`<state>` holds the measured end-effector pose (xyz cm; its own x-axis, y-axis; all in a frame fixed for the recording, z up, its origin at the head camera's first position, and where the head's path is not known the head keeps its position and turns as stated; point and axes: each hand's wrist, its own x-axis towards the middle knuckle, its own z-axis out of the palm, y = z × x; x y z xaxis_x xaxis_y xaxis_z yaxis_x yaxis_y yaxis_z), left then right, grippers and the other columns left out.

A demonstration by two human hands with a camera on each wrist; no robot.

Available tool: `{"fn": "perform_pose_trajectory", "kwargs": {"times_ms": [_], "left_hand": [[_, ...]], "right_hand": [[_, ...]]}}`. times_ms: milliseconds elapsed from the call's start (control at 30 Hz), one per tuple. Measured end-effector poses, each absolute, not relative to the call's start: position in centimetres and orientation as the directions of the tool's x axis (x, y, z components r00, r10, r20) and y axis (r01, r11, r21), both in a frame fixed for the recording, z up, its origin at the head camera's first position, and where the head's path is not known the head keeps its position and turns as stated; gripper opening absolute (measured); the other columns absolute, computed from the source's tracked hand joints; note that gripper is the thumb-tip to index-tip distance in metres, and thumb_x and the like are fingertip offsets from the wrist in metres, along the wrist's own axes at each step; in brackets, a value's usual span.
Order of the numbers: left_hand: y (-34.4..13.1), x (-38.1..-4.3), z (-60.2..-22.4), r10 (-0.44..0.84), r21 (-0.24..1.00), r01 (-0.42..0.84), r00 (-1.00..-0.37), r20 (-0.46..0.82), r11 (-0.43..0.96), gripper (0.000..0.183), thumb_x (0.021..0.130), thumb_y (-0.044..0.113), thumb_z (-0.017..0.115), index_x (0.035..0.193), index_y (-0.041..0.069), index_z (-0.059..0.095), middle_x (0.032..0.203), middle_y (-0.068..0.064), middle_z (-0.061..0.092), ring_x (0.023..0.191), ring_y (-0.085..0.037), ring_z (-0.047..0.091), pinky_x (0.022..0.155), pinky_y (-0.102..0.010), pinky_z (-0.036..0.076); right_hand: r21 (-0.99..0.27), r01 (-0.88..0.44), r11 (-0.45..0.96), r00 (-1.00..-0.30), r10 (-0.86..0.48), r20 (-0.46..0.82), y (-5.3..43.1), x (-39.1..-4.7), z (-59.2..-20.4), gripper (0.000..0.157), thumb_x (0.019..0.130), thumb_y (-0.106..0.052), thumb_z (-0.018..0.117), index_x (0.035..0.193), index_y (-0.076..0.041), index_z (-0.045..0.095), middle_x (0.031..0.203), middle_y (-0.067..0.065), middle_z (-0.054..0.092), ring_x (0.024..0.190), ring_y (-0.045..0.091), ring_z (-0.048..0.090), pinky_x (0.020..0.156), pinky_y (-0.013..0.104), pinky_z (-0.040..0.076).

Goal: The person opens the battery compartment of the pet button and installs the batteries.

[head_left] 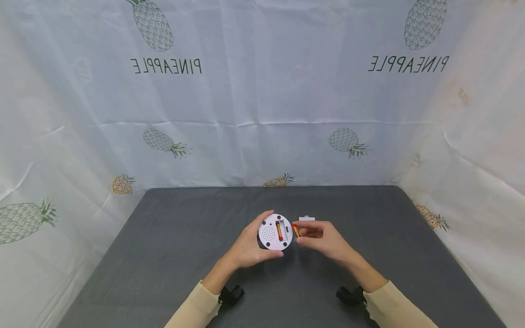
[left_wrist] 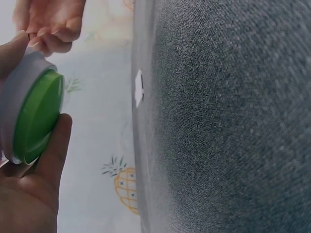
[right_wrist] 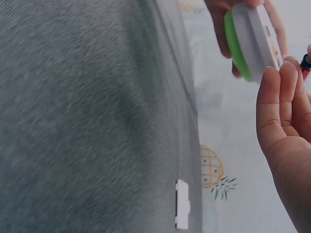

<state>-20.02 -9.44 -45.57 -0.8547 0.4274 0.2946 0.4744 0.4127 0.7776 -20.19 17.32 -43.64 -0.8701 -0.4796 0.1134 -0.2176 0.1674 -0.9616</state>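
My left hand [head_left: 247, 247] grips a round white push-button device [head_left: 268, 235] by its edge, its underside turned up toward the head camera. That underside has a patch of speaker holes, dark feet and an uncovered battery compartment with one AA-type battery [head_left: 279, 230] in it. On the other face is a green button top [left_wrist: 41, 116], seen in the left wrist view. Just right of the device, my right hand [head_left: 326, 238] pinches a second battery [head_left: 296, 231] between thumb and fingers. In the right wrist view this battery [right_wrist: 305, 63] is partly hidden by the fingers.
A small white battery cover [head_left: 306, 218] lies on the dark grey tabletop [head_left: 184, 237], behind the right hand. White cloth [head_left: 254, 91] printed with pineapples hangs behind the table and on both sides. Black wrist straps [head_left: 231, 296] circle both wrists.
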Motion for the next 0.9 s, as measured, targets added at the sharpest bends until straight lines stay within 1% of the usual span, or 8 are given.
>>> {"fn": "perform_pose_trajectory", "kwargs": {"times_ms": [200,367,500,600,767,833,900], "left_hand": [[-9.5,-20.0,-45.6,0.426,0.776,0.472,-0.856,0.292,0.418,0.1,0.075,0.037,0.091,0.156,0.024,0.034,0.137,0.005,0.053,0.113,-0.014,0.054,0.095,-0.043,0.045],[-9.4,-20.0,-45.6,0.428,0.771,0.475,-0.855,0.291,0.424,0.1,0.075,0.037,0.091,0.156,0.024,0.034,0.137,0.004,0.053,0.112,-0.013,0.054,0.093,-0.041,0.046],[-9.3,-20.0,-45.6,0.432,0.769,0.482,-0.851,0.297,0.42,0.1,0.076,0.038,0.091,0.157,0.025,0.034,0.137,0.005,0.053,0.112,-0.013,0.055,0.092,-0.039,0.047],[-9.3,-20.0,-45.7,0.433,0.768,0.484,-0.85,0.299,0.42,0.1,0.076,0.039,0.09,0.157,0.026,0.033,0.138,0.005,0.053,0.111,-0.013,0.055,0.092,-0.038,0.047],[-9.3,-20.0,-45.8,0.43,0.767,0.479,-0.854,0.294,0.427,0.1,0.076,0.04,0.09,0.157,0.026,0.033,0.14,0.003,0.051,0.113,-0.014,0.054,0.093,-0.039,0.048],[-9.3,-20.0,-45.8,0.43,0.767,0.478,-0.854,0.293,0.428,0.1,0.076,0.039,0.09,0.157,0.026,0.033,0.14,0.003,0.051,0.113,-0.014,0.054,0.092,-0.039,0.048],[-9.3,-20.0,-45.8,0.428,0.768,0.479,-0.854,0.295,0.426,0.1,0.076,0.038,0.09,0.157,0.026,0.033,0.139,0.003,0.052,0.113,-0.014,0.054,0.092,-0.039,0.048]], "right_hand": [[-0.959,-0.224,0.171,-0.865,-0.489,0.115,16.3,-20.3,-43.2,0.049,0.094,-0.015,0.074,0.138,0.003,0.06,0.101,0.011,0.07,0.091,0.021,0.069,0.08,0.032,0.056],[-0.95,-0.244,0.197,-0.859,-0.498,0.118,15.7,-20.2,-42.9,0.05,0.094,-0.015,0.074,0.137,0.005,0.06,0.102,0.014,0.071,0.092,0.021,0.07,0.08,0.032,0.056],[-0.944,-0.259,0.206,-0.857,-0.499,0.126,15.4,-20.1,-42.9,0.049,0.093,-0.015,0.075,0.136,0.005,0.06,0.1,0.013,0.073,0.091,0.021,0.07,0.079,0.032,0.057],[-0.939,-0.263,0.22,-0.861,-0.493,0.126,15.3,-20.1,-43.0,0.047,0.093,-0.016,0.075,0.135,0.003,0.062,0.099,0.01,0.075,0.088,0.02,0.071,0.077,0.034,0.057],[-0.935,-0.259,0.242,-0.878,-0.462,0.124,14.9,-20.1,-43.1,0.039,0.092,-0.018,0.076,0.126,0.0,0.067,0.094,0.007,0.076,0.08,0.021,0.07,0.076,0.046,0.057],[-0.932,-0.26,0.251,-0.885,-0.448,0.126,14.8,-20.1,-43.2,0.036,0.092,-0.018,0.077,0.122,0.0,0.067,0.091,0.007,0.075,0.078,0.02,0.069,0.075,0.046,0.057],[-0.928,-0.26,0.266,-0.894,-0.43,0.127,14.7,-20.0,-43.3,0.033,0.091,-0.018,0.078,0.116,0.0,0.066,0.088,0.006,0.074,0.076,0.02,0.068,0.073,0.04,0.057]]}}
